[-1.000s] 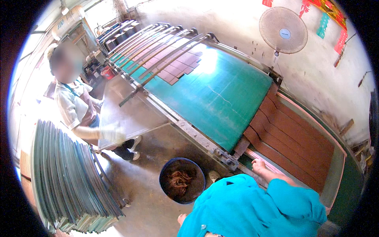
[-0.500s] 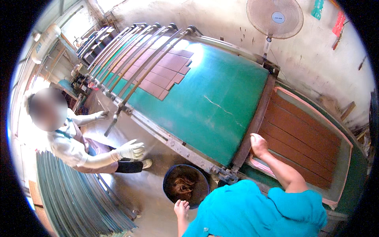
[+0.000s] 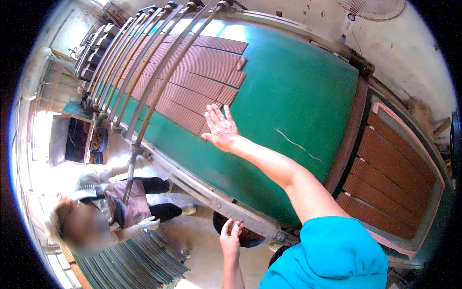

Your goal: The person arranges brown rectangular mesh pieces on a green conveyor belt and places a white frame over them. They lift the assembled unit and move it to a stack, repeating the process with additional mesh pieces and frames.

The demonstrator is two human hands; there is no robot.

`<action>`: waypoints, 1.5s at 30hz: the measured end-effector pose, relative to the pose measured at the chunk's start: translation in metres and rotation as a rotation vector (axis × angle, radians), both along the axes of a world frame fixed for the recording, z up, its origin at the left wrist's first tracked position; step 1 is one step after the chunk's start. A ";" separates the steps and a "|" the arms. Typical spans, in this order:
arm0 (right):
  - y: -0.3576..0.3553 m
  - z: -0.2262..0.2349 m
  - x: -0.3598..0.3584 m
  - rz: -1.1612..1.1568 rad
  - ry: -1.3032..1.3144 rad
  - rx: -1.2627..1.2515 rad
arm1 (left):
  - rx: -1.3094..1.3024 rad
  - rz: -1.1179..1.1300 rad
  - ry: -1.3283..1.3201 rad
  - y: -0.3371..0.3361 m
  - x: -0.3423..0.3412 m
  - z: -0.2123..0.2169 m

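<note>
My right hand (image 3: pixel 221 129) reaches out over the green belt (image 3: pixel 284 101), fingers spread, with nothing in it. Its fingertips are at the near corner of a group of brown ribbed strips (image 3: pixel 204 62) lying on the belt; whether they touch, I cannot tell. My left hand (image 3: pixel 231 236) is raised beside the machine's near rail (image 3: pixel 211 192), its fingers loosely bent and apart, with no held thing showing. Beneath it stands a dark round tub (image 3: pixel 250 239) with brown material inside, partly hidden by the hand and rail.
Several metal bars (image 3: pixel 166 91) cross above the belt at the left. At the right, brown strips (image 3: pixel 385 183) lie in a pink-edged tray (image 3: pixel 439 200). A co-worker in white gloves (image 3: pixel 149 223) bends beside long dark strips (image 3: pixel 130 262). A fan (image 3: pixel 378 7) is at the wall.
My right hand has left the bar by the tray and swung left over the belt, its fingers opening out. My left hand has risen slightly. The co-worker has bent down toward the dark strips.
</note>
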State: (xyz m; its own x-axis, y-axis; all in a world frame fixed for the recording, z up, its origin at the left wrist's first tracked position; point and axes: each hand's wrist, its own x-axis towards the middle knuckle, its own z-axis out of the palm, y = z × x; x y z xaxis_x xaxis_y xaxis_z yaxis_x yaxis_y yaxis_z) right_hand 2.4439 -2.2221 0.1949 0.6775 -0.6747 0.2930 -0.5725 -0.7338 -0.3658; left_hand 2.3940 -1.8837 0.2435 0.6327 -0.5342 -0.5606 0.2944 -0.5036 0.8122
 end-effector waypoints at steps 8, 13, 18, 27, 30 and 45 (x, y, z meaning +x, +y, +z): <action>-0.056 -0.038 -0.009 0.016 -0.011 0.017 | -0.061 0.021 0.116 -0.104 0.068 -0.021; -0.169 -0.046 -0.033 -0.520 -0.129 -0.112 | -0.252 0.124 0.429 -0.162 0.105 -0.035; -0.227 -0.052 -0.063 -0.661 0.023 -0.065 | -0.324 0.224 0.736 -0.193 0.114 -0.056; -0.199 -0.040 -0.091 -0.421 -0.120 0.131 | -0.181 0.065 0.753 -0.188 0.108 -0.063; -0.176 -0.055 -0.083 -0.341 0.076 -0.017 | -0.117 0.004 0.750 -0.197 0.100 -0.061; 0.251 0.001 -0.135 0.408 -0.409 0.213 | -0.227 -0.007 0.048 0.006 0.001 0.012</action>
